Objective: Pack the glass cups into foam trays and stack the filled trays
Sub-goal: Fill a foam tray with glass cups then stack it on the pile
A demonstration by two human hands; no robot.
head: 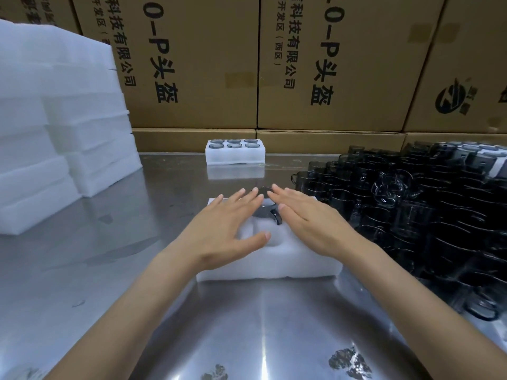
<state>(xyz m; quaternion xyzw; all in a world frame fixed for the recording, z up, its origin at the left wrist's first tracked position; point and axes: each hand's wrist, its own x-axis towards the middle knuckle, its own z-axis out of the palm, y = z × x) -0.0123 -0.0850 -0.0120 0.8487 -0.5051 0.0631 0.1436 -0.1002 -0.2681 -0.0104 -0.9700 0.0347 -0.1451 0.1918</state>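
A white foam tray [270, 259] lies on the steel table [247, 325] directly in front of the person, and both hands hover over its top. The left hand [225, 229] is flat with its fingers straight and slightly fanned, the thumb stretched toward an empty round pocket near the tray's middle. The right hand [307, 220] is likewise flat, its fingers straight and close together, angled inward so the fingertips of both hands nearly meet over the tray's far side. Neither hand grips anything. Between and partly under the fingers sits a dark glass cup [267, 209] set down into one of the far pockets, its rim and handle showing in the gap; whether the fingers actually touch it cannot be told. A large cluster of dark glass cups [406, 215] stands on the table just to the right of the tray. Farther back, near the table's rear edge, a filled foam tray [235, 154] holds six cups. Stacks of empty foam trays [55, 133] rise at the left, and printed cardboard boxes [329, 64] line the back.
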